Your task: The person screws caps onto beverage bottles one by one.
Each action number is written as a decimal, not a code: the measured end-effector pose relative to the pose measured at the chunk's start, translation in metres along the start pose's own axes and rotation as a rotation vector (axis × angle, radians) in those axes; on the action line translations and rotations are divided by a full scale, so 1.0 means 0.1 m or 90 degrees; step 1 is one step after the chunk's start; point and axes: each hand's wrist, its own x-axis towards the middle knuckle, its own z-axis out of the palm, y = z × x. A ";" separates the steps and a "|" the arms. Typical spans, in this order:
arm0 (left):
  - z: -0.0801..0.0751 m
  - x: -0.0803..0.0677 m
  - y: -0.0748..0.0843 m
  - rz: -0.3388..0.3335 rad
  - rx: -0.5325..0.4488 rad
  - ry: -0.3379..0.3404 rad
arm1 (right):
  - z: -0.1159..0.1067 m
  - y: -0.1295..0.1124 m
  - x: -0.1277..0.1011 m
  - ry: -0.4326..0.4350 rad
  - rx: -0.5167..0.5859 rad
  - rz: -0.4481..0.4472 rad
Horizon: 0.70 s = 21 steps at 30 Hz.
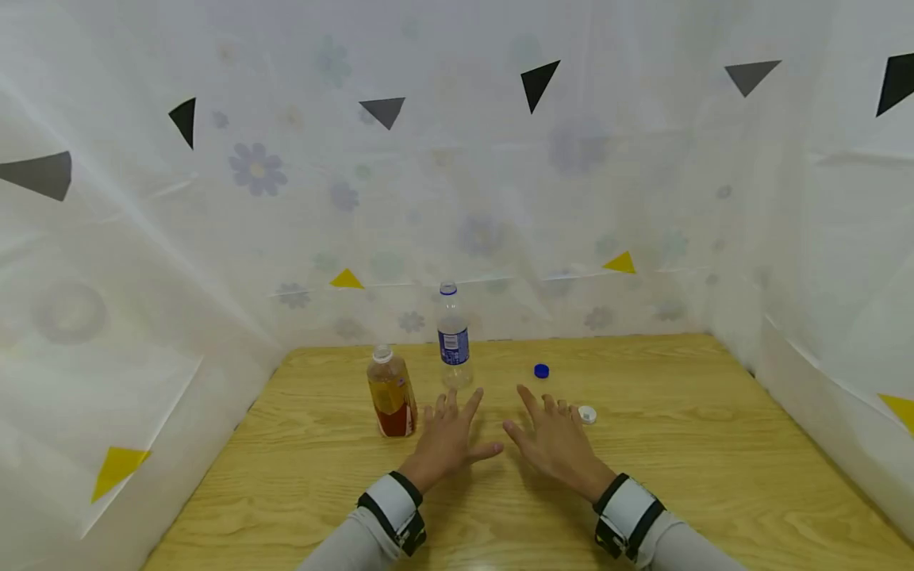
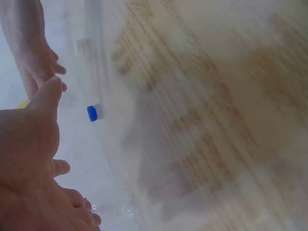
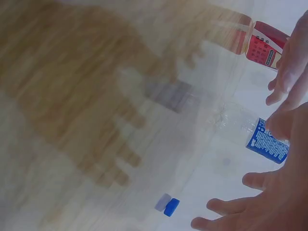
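Both hands hover over the wooden table with fingers spread and nothing held. In the head view my left hand [image 1: 448, 441] is just right of a bottle with reddish-brown liquid [image 1: 393, 396], which stands uncapped. Behind that hand stands a clear plastic bottle [image 1: 453, 347] with a blue label, its top open. My right hand [image 1: 558, 444] is nearest a white cap [image 1: 587, 415] lying by its fingertips. Farther back lies a blue cap [image 1: 541, 371], also seen in the left wrist view as a small blue cap [image 2: 92, 113]. Neither hand touches a bottle or cap.
The wooden table [image 1: 714, 444] reaches back to a white sheet [image 1: 471, 182] with flower prints, which also rises on both sides. Black, grey and yellow triangles are stuck on the sheet. Bands circle both wrists.
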 end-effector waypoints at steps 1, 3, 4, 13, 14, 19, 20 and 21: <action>-0.01 0.00 0.01 0.003 -0.009 0.007 | -0.01 -0.01 0.00 0.009 -0.005 -0.004; -0.01 0.02 0.02 0.012 -0.007 0.024 | -0.01 -0.02 0.01 0.022 -0.017 -0.011; -0.01 0.02 0.02 0.021 -0.003 0.035 | -0.01 -0.02 0.01 0.027 -0.016 -0.012; -0.06 0.06 0.01 0.068 0.042 0.078 | 0.02 0.00 0.01 0.070 -0.020 -0.030; -0.08 0.06 0.00 0.077 0.050 0.088 | 0.02 0.00 0.01 0.073 -0.022 -0.034; -0.22 0.08 -0.01 0.106 0.080 0.161 | 0.01 -0.01 0.01 0.074 -0.014 -0.032; -0.27 0.08 -0.01 0.103 0.074 0.174 | 0.01 -0.02 0.01 0.074 -0.011 -0.031; -0.32 0.08 0.00 0.098 0.063 0.184 | 0.00 -0.02 0.00 0.074 -0.007 -0.030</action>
